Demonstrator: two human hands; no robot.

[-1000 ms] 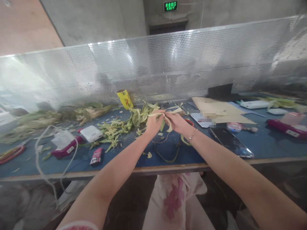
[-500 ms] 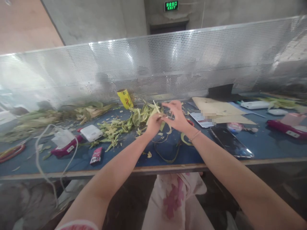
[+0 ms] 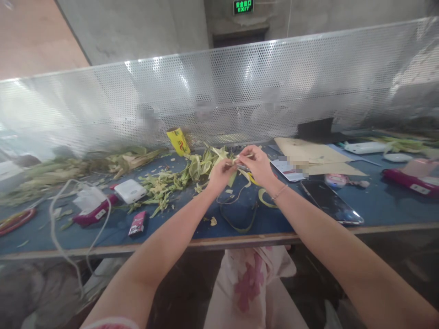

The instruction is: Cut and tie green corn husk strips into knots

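Note:
My left hand (image 3: pixel 221 174) and my right hand (image 3: pixel 256 165) meet above the middle of the blue table (image 3: pixel 192 219). Both are pinched closed on a narrow, pale green leaf strip (image 3: pixel 236 160). The fingers cover most of it, so its full shape is hidden. Thin strips dangle below the hands, and a curled pale strip (image 3: pixel 265 199) lies by my right wrist. A heap of pale green, curled leaves (image 3: pixel 197 169) spreads beside my left hand. Beneath both hands a dark thin loop (image 3: pixel 242 230) rests on the table.
A yellow packet (image 3: pixel 178 141) stands before the perforated metal screen (image 3: pixel 192 96). At left are a white box-shaped device (image 3: pixel 130 190), a pink small box (image 3: pixel 137 223) and a white cable (image 3: pixel 55 237). Brown paper (image 3: pixel 308 153) and a dark phone (image 3: pixel 331 202) lie at right.
My right hand's fingers, spread apart before, have closed in a pinch against the left hand's fingertips. The light stick-like strip end that pointed up no longer shows there.

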